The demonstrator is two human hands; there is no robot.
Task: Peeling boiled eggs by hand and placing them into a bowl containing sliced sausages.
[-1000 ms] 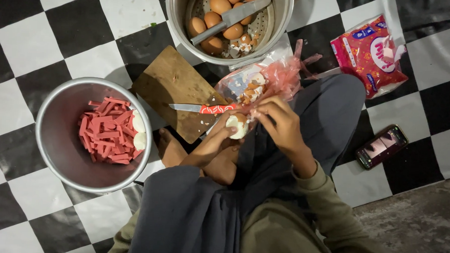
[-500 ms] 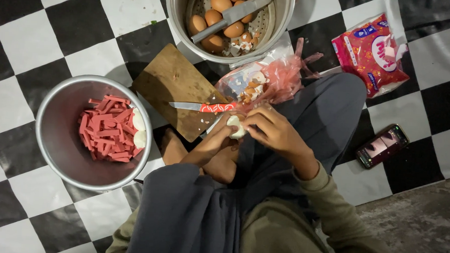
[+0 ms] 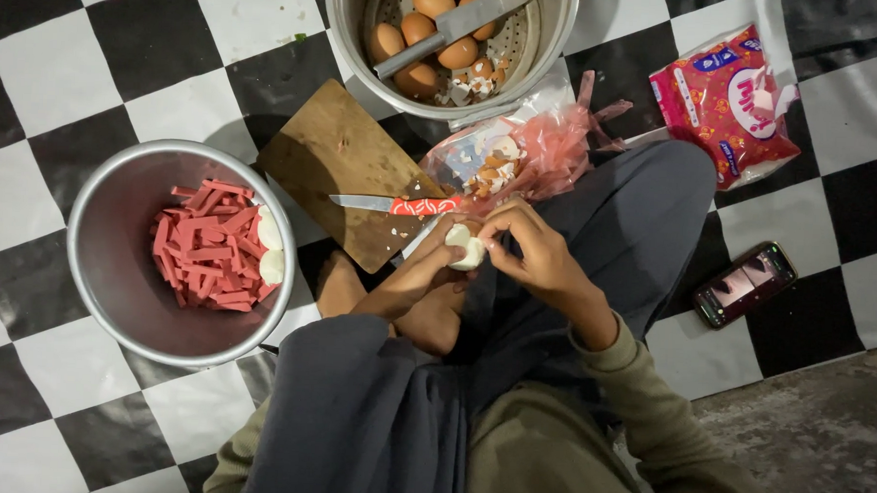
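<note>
A steel pot of brown eggs stands beyond the hands, a bowl of red strips well to their left. The board with its knife lies just ahead, within reach. A bag catches shell close by. Both the left hand and the right hand grip the peeled egg between them, fingertips pinching it steady over the lap.
</note>
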